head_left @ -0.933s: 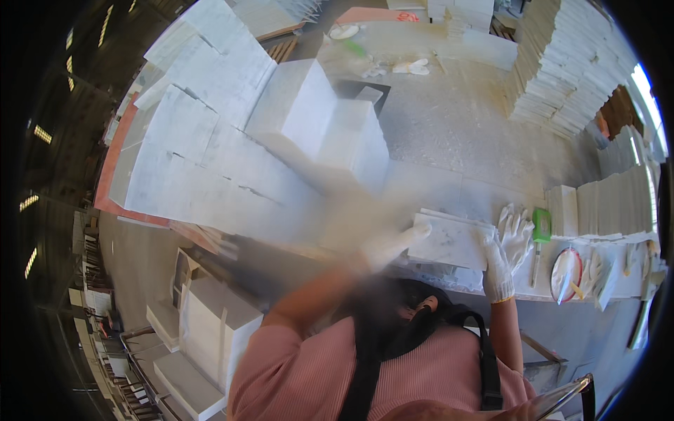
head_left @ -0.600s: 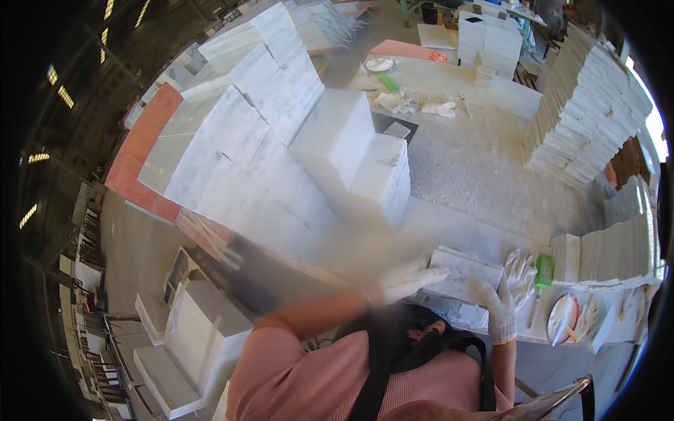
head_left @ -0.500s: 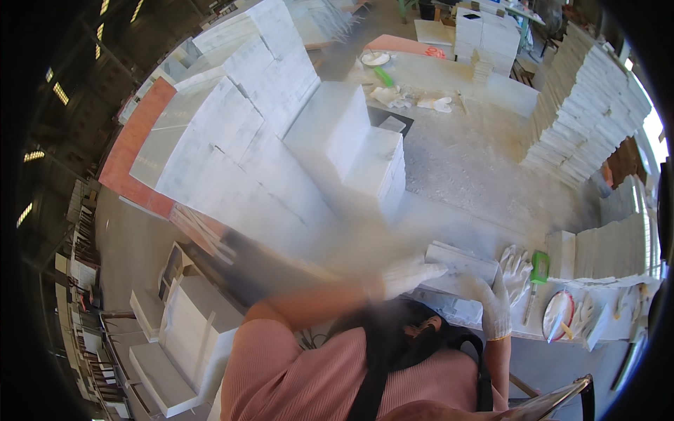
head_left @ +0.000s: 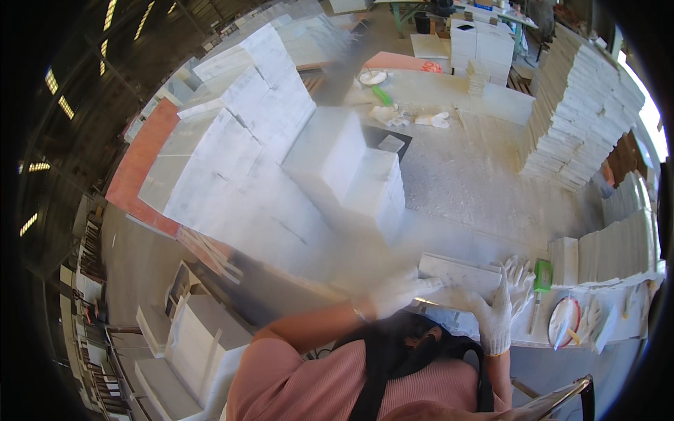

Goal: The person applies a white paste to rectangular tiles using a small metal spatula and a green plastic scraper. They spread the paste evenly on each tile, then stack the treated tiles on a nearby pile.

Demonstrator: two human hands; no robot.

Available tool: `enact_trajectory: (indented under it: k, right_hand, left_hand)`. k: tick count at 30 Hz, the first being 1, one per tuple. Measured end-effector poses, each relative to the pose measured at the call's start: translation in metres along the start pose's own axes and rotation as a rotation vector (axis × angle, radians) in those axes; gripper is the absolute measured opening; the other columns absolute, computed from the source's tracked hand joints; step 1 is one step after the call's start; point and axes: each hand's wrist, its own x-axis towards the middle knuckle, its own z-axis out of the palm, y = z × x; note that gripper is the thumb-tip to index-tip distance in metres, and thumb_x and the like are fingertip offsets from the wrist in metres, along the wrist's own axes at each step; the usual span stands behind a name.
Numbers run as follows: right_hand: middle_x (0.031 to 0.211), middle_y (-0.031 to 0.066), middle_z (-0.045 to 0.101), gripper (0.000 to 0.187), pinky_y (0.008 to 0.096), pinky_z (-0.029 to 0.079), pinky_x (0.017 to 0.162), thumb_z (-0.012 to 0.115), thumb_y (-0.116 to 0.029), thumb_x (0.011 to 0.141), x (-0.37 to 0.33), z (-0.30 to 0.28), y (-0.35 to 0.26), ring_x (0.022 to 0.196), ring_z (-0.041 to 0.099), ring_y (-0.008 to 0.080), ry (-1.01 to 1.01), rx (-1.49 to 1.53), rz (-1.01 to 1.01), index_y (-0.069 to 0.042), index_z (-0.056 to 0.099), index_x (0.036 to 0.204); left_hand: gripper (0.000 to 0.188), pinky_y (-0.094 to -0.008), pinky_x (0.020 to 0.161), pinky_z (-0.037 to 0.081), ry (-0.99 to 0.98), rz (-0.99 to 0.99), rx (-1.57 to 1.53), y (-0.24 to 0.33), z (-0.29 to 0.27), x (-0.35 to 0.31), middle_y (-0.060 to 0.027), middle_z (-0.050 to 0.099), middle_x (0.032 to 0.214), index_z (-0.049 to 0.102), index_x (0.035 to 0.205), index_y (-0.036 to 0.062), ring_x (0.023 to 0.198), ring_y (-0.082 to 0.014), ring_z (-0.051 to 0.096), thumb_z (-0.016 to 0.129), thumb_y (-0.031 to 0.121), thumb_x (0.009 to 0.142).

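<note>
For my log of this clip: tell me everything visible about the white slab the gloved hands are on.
The white slab is a flat, oblong piece of pale stone-like material with faint grey veining. It lies roughly level on the dusty white worktable, near its front edge. The gloved left hand rests at its left end; the gloved right hand covers its right end. Its underside is hidden.

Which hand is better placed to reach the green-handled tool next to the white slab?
The right hand, probably: it rests on the slab's right end, close to the green-handled tool. The left hand grips the slab's left end, farther away.

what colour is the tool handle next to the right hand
Green handle, beside the right hand; head view.
</note>
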Motion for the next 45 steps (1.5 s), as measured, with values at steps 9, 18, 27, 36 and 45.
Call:
enact_trajectory:
  k: [9,18,27,36,45]
  right_hand:
    - [0.132,0.0098,0.066,0.103,0.0408,0.027,0.12,0.093,-0.015,0.058,0.035,-0.028,-0.005,0.131,0.054,0.0235,-0.048,-0.091,-0.094,-0.005,0.049,0.15]
    - [0.138,0.0038,0.065,0.114,0.0508,-0.006,0.126,0.094,-0.024,0.053,0.038,-0.04,0.043,0.142,0.048,0.0274,-0.143,-0.613,-0.285,-0.01,0.044,0.155]
    - [0.136,0.0128,0.063,0.112,0.0449,0.035,0.118,0.093,-0.017,0.06,0.031,-0.029,0.069,0.131,0.056,0.0267,-0.134,-0.209,-0.235,0.001,0.036,0.155]
    - [0.13,0.0115,0.06,0.098,0.0397,0.048,0.105,0.101,-0.03,0.05,0.039,-0.04,0.099,0.119,0.059,0.0281,-0.227,-0.563,-0.504,-0.004,0.056,0.132]
    - [0.125,0.0138,0.063,0.081,0.0448,0.044,0.106,0.094,-0.038,0.063,0.041,-0.04,0.103,0.122,0.057,0.0349,-0.268,-0.845,-0.675,-0.007,0.062,0.131]
  left_hand:
    - [0.091,-0.0418,0.109,0.044,0.4,0.368,-0.035,-0.007,0.007,0.008,-0.0212,0.057,0.135,0.042,0.145,-0.0021,0.126,-0.0312,0.055,0.089,0.021,0.071]
    - [0.098,-0.0426,0.113,0.04,0.434,0.403,0.122,-0.074,0.022,0.029,-0.0154,0.048,0.143,0.039,0.147,0.0036,0.134,-0.0283,0.047,0.092,0.015,0.066]
    - [0.104,-0.0412,0.111,0.044,0.39,0.665,0.102,-0.071,0.029,0.034,-0.0169,0.042,0.152,0.027,0.157,0.0005,0.137,-0.0265,0.046,0.086,0.009,0.072]
    - [0.098,-0.0454,0.115,0.037,0.427,0.596,0.373,-0.075,0.027,0.027,-0.0214,0.048,0.147,0.037,0.151,0.005,0.137,-0.0377,0.047,0.091,0.026,0.072]
    - [0.104,-0.0442,0.12,0.031,0.395,0.475,0.146,-0.095,0.045,0.035,-0.0205,0.043,0.154,0.031,0.157,0.0052,0.144,-0.0364,0.04,0.089,0.029,0.073]
